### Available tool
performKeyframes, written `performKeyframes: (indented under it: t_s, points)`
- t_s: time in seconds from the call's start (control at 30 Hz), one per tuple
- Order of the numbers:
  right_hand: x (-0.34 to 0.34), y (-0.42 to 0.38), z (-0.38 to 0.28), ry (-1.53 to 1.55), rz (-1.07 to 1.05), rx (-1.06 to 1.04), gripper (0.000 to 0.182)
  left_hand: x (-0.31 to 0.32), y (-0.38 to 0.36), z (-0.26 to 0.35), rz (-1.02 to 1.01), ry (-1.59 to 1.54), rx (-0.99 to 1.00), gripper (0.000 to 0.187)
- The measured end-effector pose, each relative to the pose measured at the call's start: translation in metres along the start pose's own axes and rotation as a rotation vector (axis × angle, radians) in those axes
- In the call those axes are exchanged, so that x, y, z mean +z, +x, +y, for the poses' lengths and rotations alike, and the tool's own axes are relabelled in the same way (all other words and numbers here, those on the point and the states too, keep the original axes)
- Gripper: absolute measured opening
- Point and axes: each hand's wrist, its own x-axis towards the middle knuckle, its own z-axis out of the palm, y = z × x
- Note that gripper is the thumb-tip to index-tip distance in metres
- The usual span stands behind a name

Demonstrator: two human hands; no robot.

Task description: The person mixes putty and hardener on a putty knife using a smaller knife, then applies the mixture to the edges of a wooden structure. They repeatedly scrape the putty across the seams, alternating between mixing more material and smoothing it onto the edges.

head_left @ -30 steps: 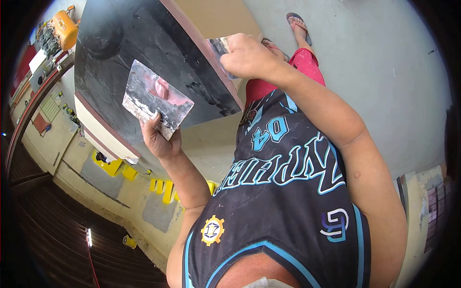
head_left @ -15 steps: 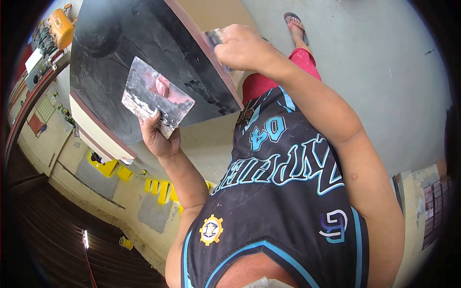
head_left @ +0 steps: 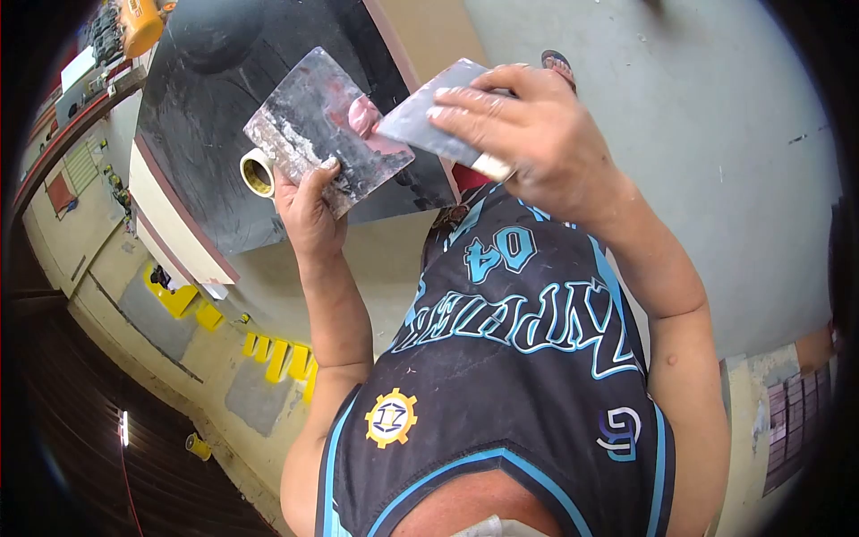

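Observation:
My left hand [head_left: 309, 210] holds up a square metal putty plate [head_left: 300, 107], thumb on top and fingers underneath. White and dark residue coats the plate, and a lump of pink putty [head_left: 363, 116] sits near its right side. My right hand [head_left: 559, 148] is closed on a flat, grey putty spreader [head_left: 429, 112], fingers pressed along its blade. The spreader's left edge meets or overlaps the plate beside the pink lump; exact contact cannot be told. A roll of masking tape [head_left: 258, 173] shows just left of my left hand.
A large black panel [head_left: 201, 179] with reddish-brown and cream edges lies beyond the plate. An orange container [head_left: 141, 27] stands at upper left. Yellow painted pieces [head_left: 277, 358] are by the wall at lower left. A sandaled foot [head_left: 559, 67] is on the grey floor [head_left: 716, 134].
My right hand has come from the panel's edge to the putty plate, turning the spreader toward the pink lump. The plate has risen slightly, and the tape roll has come into view.

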Motion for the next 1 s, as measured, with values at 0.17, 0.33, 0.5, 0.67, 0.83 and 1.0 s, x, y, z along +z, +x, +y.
performKeyframes:
  t_s: [0.17, 0.33, 0.5, 0.67, 0.83, 1.0]
  points:
    - [0.009, -0.001, -0.025, -0.272, -0.037, -0.095, 0.028, 0.01, -0.005, -0.002, -0.059, 0.137, 0.037, 0.051]
    - [0.005, -0.032, -0.017, 0.058, -0.082, 0.039, 0.028, 0.011, 0.001, 0.0, -0.019, -0.016, 0.183, 0.047]
    - [-0.004, -0.057, 0.001, 0.655, -0.293, 1.031, 0.02, -0.009, 0.022, 0.015, 0.047, -0.048, 0.018, 0.056]
    - [0.026, -0.069, 0.003, 0.619, -0.307, 1.144, 0.022, -0.011, 0.032, 0.007, 0.003, -0.08, -0.05, 0.055]
    - [0.044, -0.068, 0.0, 0.437, -0.263, 0.908, 0.023, -0.002, 0.027, 0.007, -0.028, -0.061, -0.068, 0.055]
    - [0.058, -0.046, -0.021, 0.325, -0.448, 0.819, 0.023, -0.003, 0.022, 0.008, 0.012, -0.017, -0.062, 0.055]
